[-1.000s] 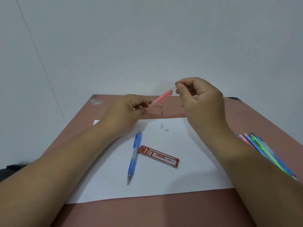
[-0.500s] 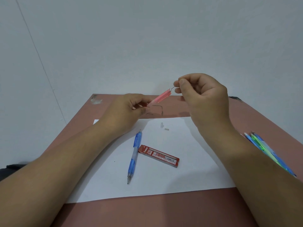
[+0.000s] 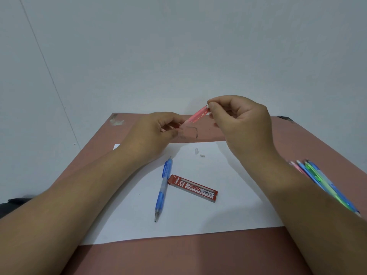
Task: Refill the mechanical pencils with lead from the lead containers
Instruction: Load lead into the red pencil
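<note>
The left hand (image 3: 151,133) grips the lower end of a translucent pink plastic mechanical pencil (image 3: 196,116), fingers curled round its barrel, and holds it tilted above the far part of the reddish-brown table (image 3: 178,259). The right hand (image 3: 240,124) meets the pencil's raised upper end, thumb and forefinger pinched on its top, where a small white tip shows; whether they hold a lead there cannot be told. The two hands are apart, joined only by the pencil between them.

Below the hands lies a white sheet of paper (image 3: 198,221), spread over the middle of the table. Near the sheet's far edge rest two tiny pale pieces (image 3: 199,153), just beside each other. Toward the middle of the sheet lies a blue translucent mechanical pencil (image 3: 162,190) with a pale grip, its tip pointing at the near edge. Just beside it, on its right, lies a flat red lead container (image 3: 192,188) marked 2B, slanting away from the pencil.

By the table's right edge, partly hidden behind the right forearm, lies a bundle of pink, blue and green mechanical pencils (image 3: 321,181). A dark scribble (image 3: 191,132) marks the table beyond the sheet's far edge.
</note>
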